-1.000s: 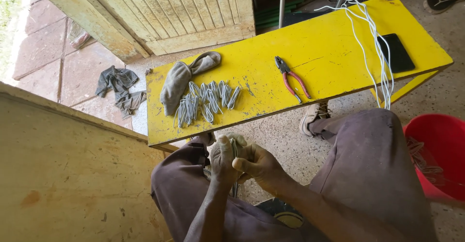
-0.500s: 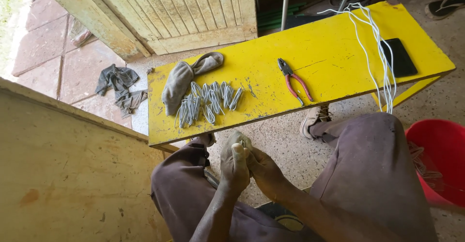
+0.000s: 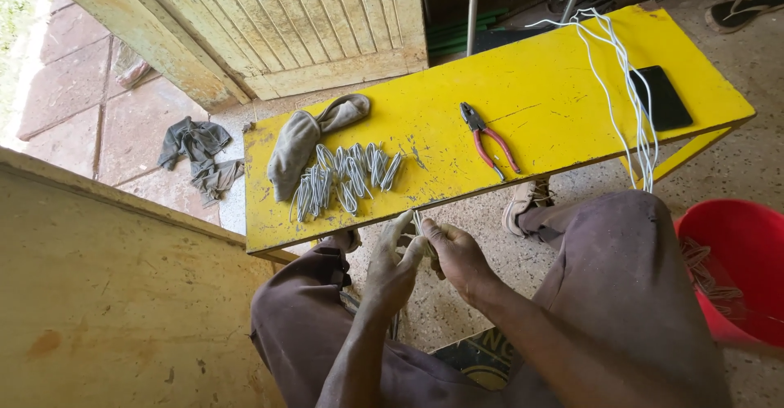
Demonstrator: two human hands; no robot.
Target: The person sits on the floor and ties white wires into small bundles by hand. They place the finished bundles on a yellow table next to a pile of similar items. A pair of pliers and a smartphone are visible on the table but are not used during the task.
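My left hand (image 3: 390, 269) and my right hand (image 3: 457, 257) meet just below the near edge of a yellow bench (image 3: 563, 106), both closed on a small bundle of pale wire pieces (image 3: 416, 230) held between my knees. On the bench, several bent wire pieces (image 3: 347, 178) lie in a pile beside a grey cloth glove (image 3: 298, 142). Red-handled pliers (image 3: 488, 140) lie near the bench middle. Long white wires (image 3: 625, 89) drape across the bench's right part and hang over its front edge.
A black flat phone-like slab (image 3: 663, 98) lies at the bench's right end. A red plastic bucket (image 3: 735, 261) stands at my right knee. A grey rag (image 3: 200, 155) lies on the paved floor by a wooden door (image 3: 278, 24). A yellowish wall (image 3: 106, 302) rises at left.
Both hands have lifted the wire bundle a little toward the bench edge and shifted their grip on it. The bench items have not moved.
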